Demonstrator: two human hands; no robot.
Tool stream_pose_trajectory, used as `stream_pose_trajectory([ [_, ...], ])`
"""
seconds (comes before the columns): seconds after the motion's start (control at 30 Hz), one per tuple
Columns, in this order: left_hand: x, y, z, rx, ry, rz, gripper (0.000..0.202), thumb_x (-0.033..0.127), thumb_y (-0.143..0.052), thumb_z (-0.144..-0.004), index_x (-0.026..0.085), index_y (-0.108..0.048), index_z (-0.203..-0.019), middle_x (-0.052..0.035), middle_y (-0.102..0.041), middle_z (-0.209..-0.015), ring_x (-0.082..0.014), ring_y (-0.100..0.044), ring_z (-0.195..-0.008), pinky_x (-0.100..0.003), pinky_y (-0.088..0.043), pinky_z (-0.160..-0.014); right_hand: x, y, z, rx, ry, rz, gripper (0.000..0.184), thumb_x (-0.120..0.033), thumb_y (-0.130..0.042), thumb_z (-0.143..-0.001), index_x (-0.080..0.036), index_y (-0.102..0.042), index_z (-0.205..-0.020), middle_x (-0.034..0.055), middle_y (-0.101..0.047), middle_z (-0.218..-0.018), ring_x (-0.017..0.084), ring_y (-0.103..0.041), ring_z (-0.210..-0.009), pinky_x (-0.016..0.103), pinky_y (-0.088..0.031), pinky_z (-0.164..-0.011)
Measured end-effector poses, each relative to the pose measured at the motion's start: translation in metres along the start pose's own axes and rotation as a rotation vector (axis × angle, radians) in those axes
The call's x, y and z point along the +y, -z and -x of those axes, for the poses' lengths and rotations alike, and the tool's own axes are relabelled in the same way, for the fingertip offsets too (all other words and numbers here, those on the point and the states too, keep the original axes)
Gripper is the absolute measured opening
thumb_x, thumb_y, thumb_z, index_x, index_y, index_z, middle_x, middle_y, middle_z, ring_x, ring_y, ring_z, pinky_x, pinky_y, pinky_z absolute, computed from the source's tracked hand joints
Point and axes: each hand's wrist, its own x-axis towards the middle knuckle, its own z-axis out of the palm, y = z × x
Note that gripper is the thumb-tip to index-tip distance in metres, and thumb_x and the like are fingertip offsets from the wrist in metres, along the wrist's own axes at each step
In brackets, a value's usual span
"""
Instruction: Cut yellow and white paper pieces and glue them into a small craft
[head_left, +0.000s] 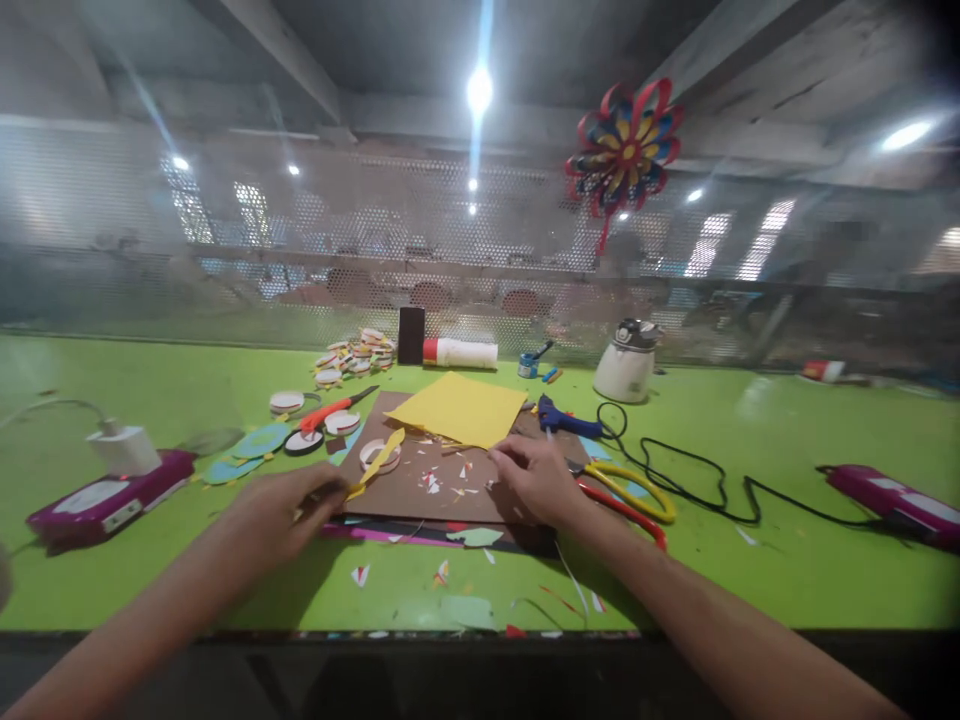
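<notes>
My left hand [311, 505] is closed, its fingers curled round the near end of a yellow paper strip [381, 458]. The strip reaches up across a small round paper-like ring [373, 453] on a brown board [397, 490]. Over the board's right side, my right hand [531, 478] has thumb and fingertips pressed together at the near corner of a yellow sheet [461, 408]. Whether it pinches the sheet or a small scrap there, I cannot tell. Scissors with yellow and red handles [630, 490] lie beside my right wrist, and small paper scraps [431, 480] litter the board.
A blue glue gun [568, 418] trails a black cable to a purple power strip [896, 500]. Left are an orange-handled cutter [330, 410], blue-green paper discs [259, 440] and another purple power strip [112, 500]. Behind stand a pile of round pieces [360, 355] and a white jug [626, 365].
</notes>
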Motion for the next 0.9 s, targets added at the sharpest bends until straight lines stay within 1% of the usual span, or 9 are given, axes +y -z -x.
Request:
stream_pose_trajectory([
  [0.07, 0.025, -0.001, -0.018, 0.005, -0.131, -0.027, 0.018, 0.034, -0.053, -0.079, 0.021, -0.065, -0.083, -0.0051, -0.070, -0.077, -0.0192, -0.060, -0.066, -0.029, -0.040, -0.064, -0.002, 0.001, -0.001, 0.002, -0.046, -0.066, 0.020, -0.027, -0.055, -0.081, -0.018, -0.065, -0.066, -0.0004, -0.060, -0.056, 0.014, -0.052, -0.053, 0.025, -0.039, -0.053],
  [0.17, 0.059, -0.009, -0.046, 0.061, -0.335, 0.009, 0.019, 0.029, -0.048, -0.085, 0.019, -0.064, -0.083, -0.0044, -0.068, -0.077, -0.0161, -0.058, -0.067, -0.027, -0.041, -0.065, -0.009, 0.007, -0.005, -0.007, -0.148, -0.183, 0.025, -0.032, -0.053, -0.083, -0.018, -0.061, -0.066, -0.0015, -0.056, -0.053, 0.011, -0.047, -0.045, 0.024, -0.037, -0.046],
  [0.23, 0.072, -0.018, -0.062, 0.070, -0.451, 0.005, 0.019, 0.025, -0.046, -0.087, 0.018, -0.064, -0.085, -0.0051, -0.068, -0.082, -0.0165, -0.059, -0.074, -0.027, -0.041, -0.069, -0.016, 0.013, -0.009, -0.039, -0.207, -0.258, 0.029, -0.038, -0.051, -0.085, -0.017, -0.060, -0.067, -0.0014, -0.056, -0.053, 0.009, -0.044, -0.042, 0.023, -0.035, -0.042],
  [0.33, 0.078, -0.030, -0.079, 0.061, -0.519, 0.051, 0.018, 0.024, -0.047, -0.088, 0.019, -0.064, -0.085, -0.0048, -0.066, -0.084, -0.0162, -0.057, -0.075, -0.028, -0.041, -0.069, -0.028, 0.024, -0.017, -0.103, -0.254, -0.341, 0.029, -0.040, -0.052, -0.085, -0.015, -0.062, -0.074, 0.0008, -0.059, -0.060, 0.009, -0.050, -0.047, 0.022, -0.041, -0.044],
  [0.4, 0.078, -0.035, -0.085, 0.028, -0.517, 0.182, 0.015, 0.023, -0.050, -0.086, 0.019, -0.064, -0.086, -0.0043, -0.066, -0.084, -0.0156, -0.058, -0.076, -0.028, -0.043, -0.071, -0.035, 0.029, -0.022, -0.136, -0.265, -0.367, 0.024, -0.038, -0.055, -0.084, -0.015, -0.063, -0.080, 0.0024, -0.061, -0.067, 0.010, -0.054, -0.053, 0.023, -0.045, -0.047],
  [0.5, 0.076, -0.038, -0.090, -0.053, -0.456, 0.412, 0.012, 0.020, -0.054, -0.081, 0.018, -0.065, -0.084, -0.0044, -0.067, -0.082, -0.0153, -0.060, -0.076, -0.028, -0.047, -0.072, -0.040, 0.033, -0.029, -0.207, -0.281, -0.413, 0.021, -0.035, -0.061, -0.081, -0.016, -0.066, -0.083, 0.0039, -0.064, -0.072, 0.012, -0.058, -0.061, 0.022, -0.047, -0.050],
  [0.63, 0.071, -0.039, -0.088, -0.121, -0.316, 0.555, 0.010, 0.020, -0.058, -0.078, 0.017, -0.066, -0.082, -0.0040, -0.067, -0.082, -0.0156, -0.062, -0.077, -0.029, -0.049, -0.074, -0.039, 0.027, -0.031, -0.327, -0.329, -0.547, 0.023, -0.038, -0.070, -0.075, -0.014, -0.067, -0.074, 0.0015, -0.063, -0.064, 0.010, -0.056, -0.057, 0.023, -0.046, -0.054],
  [0.73, 0.068, -0.040, -0.084, -0.169, -0.241, 0.637, 0.009, 0.020, -0.061, -0.077, 0.018, -0.065, -0.084, -0.0022, -0.066, -0.081, -0.0142, -0.060, -0.075, -0.028, -0.049, -0.071, -0.038, 0.018, -0.027, -0.334, -0.336, -0.597, 0.025, -0.038, -0.073, -0.072, -0.014, -0.067, -0.072, 0.0005, -0.063, -0.061, 0.009, -0.055, -0.055, 0.025, -0.044, -0.055],
  [0.9, 0.072, -0.045, -0.081, -0.232, -0.103, 0.939, 0.012, 0.016, -0.067, -0.072, 0.016, -0.062, -0.083, 0.0001, -0.063, -0.075, -0.0118, -0.059, -0.069, -0.024, -0.047, -0.064, -0.039, 0.011, -0.017, -0.290, -0.314, -0.608, 0.024, -0.037, -0.071, -0.074, -0.014, -0.066, -0.069, 0.0000, -0.062, -0.061, 0.009, -0.053, -0.054, 0.025, -0.043, -0.055],
])
